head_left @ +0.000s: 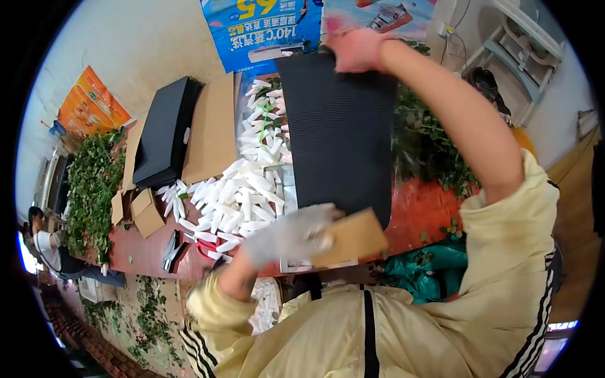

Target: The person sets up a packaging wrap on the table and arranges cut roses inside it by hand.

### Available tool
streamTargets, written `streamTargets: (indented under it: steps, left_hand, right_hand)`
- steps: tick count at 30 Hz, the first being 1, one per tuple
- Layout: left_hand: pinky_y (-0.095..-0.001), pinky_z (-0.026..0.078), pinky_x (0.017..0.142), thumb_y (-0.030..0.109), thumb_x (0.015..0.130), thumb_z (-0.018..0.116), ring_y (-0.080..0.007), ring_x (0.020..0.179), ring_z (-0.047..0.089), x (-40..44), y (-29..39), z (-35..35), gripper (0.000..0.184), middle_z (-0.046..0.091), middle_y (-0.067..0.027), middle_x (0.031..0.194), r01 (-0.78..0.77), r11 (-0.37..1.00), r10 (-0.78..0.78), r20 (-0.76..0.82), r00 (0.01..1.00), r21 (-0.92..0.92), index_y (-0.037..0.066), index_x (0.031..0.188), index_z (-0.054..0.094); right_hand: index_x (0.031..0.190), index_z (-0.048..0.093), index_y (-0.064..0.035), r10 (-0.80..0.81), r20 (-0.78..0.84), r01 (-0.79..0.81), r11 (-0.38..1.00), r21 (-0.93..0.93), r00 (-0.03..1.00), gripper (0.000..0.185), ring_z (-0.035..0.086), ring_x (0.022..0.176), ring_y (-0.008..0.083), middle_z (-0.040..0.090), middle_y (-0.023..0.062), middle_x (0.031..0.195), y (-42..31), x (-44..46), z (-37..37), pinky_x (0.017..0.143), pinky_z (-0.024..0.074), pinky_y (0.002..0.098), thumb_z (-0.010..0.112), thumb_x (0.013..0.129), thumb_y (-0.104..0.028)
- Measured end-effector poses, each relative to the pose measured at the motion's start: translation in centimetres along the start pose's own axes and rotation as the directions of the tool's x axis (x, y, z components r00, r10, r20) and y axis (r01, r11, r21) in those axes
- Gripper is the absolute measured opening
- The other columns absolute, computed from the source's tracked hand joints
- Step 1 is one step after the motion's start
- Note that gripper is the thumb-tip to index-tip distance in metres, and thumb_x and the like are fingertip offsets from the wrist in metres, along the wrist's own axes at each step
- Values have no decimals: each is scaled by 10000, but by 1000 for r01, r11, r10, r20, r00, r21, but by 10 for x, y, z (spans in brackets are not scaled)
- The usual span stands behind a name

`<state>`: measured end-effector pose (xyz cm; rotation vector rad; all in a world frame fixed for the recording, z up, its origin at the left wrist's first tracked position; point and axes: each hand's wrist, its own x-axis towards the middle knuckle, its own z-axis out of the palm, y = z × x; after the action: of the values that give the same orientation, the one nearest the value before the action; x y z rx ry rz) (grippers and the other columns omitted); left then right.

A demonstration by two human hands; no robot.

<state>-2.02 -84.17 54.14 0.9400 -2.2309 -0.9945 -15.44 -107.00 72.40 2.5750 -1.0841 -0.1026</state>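
My right hand [360, 51], in a pink glove, grips the far edge of a black ribbed sheet [343, 132] that lies lengthwise in front of me. Near the sheet's close end, my left hand [293, 236] in a whitish glove holds a small tan cardboard piece [354, 238]; both are slightly blurred. Left of the sheet is a pile of narrow white sleeve-like pieces [242, 195]. Red-handled scissors [207, 247] lie partly under the pile, and a stapler [171, 252] rests beside them.
A stack of black sheets [165, 135] sits on cardboard [214, 132] at the back left. Leafy stems [94, 189] cover the table's left end, with more greenery [428, 138] at right. A green bag [422, 268] is by the front edge. Another person [47, 246] is at far left.
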Motion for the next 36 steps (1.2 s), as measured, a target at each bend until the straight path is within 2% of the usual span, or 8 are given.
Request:
streamTargets:
  steps: [7, 10, 14, 26, 29, 30, 32, 36]
  left_hand:
    - [-311, 443, 886, 464, 911, 491, -180, 1102, 511, 38, -190, -24, 569, 572, -99, 1195, 616, 723, -484, 407, 774, -312, 21, 1267, 494]
    - [-283, 343, 988, 502, 894, 491, -205, 1145, 491, 25, -215, -8, 647, 534, -137, 1254, 621, 658, -398, 504, 767, -425, -9, 1289, 468]
    - [-295, 362, 977, 527, 907, 444, -224, 1128, 500, 11, -212, -6, 644, 549, -144, 1234, 566, 771, -484, 310, 818, -291, 0, 1274, 483]
    - [-311, 337, 1014, 578, 928, 320, -240, 1177, 478, -16, -181, -9, 715, 526, -168, 1256, 734, 431, -696, 324, 640, -524, -28, 1285, 451]
    - [-304, 218, 1099, 615, 926, 225, -241, 1315, 336, -30, -196, 12, 797, 414, -170, 1373, 683, 381, -656, 339, 675, -623, -53, 1334, 375]
    - [-301, 214, 1100, 603, 933, 206, -237, 1315, 335, -30, -191, 8, 788, 420, -164, 1369, 612, 350, -587, 343, 733, -709, -54, 1331, 380]
    - [-312, 231, 1093, 495, 975, 264, -227, 1299, 358, -33, -178, 4, 646, 430, -147, 1365, 491, 282, -492, 315, 812, -824, -32, 1314, 418]
    - [-341, 255, 1080, 232, 916, 518, -229, 1287, 374, -28, -162, -31, 420, 423, -151, 1366, 541, 619, -433, 327, 840, -570, 16, 1274, 483]
  right_hand:
    - [1198, 475, -94, -271, -94, 230, 922, -312, 958, 527, 459, 1154, 308, 488, 136, 1224, -49, 43, 63, 988, 359, 370, 658, 748, -298]
    - [1279, 452, -83, -390, -99, 402, 877, 261, 915, 583, 456, 1179, 267, 496, 144, 1234, -56, -2, 78, 1028, 341, 360, 637, 757, -264]
    - [1185, 538, -21, -704, 230, -133, 190, 973, 672, 433, 574, 1026, 221, 602, 126, 1110, -52, -27, 97, 935, 419, 327, 626, 814, -225]
    - [1044, 531, -75, -618, 584, -850, -379, 366, 527, 306, 597, 725, 89, 558, 22, 812, -104, -84, 279, 536, 454, 219, 623, 857, -299]
    - [1015, 552, -63, -612, 580, -802, -583, 127, 537, 261, 593, 757, 122, 580, 41, 900, -102, -94, 294, 599, 472, 262, 638, 844, -241]
    - [1032, 561, -55, -419, 244, -404, -351, 845, 875, 257, 594, 785, 147, 595, 48, 904, -80, -98, 283, 645, 475, 278, 633, 839, -209]
    - [1068, 574, -48, -330, -252, 201, -183, 962, 910, 281, 592, 829, 182, 620, 60, 913, -41, -118, 257, 725, 473, 303, 629, 819, -166]
    - [1121, 567, -38, -417, 507, -651, -572, 499, 755, 400, 616, 826, 188, 622, 93, 923, 50, -183, 233, 713, 496, 295, 667, 746, -137]
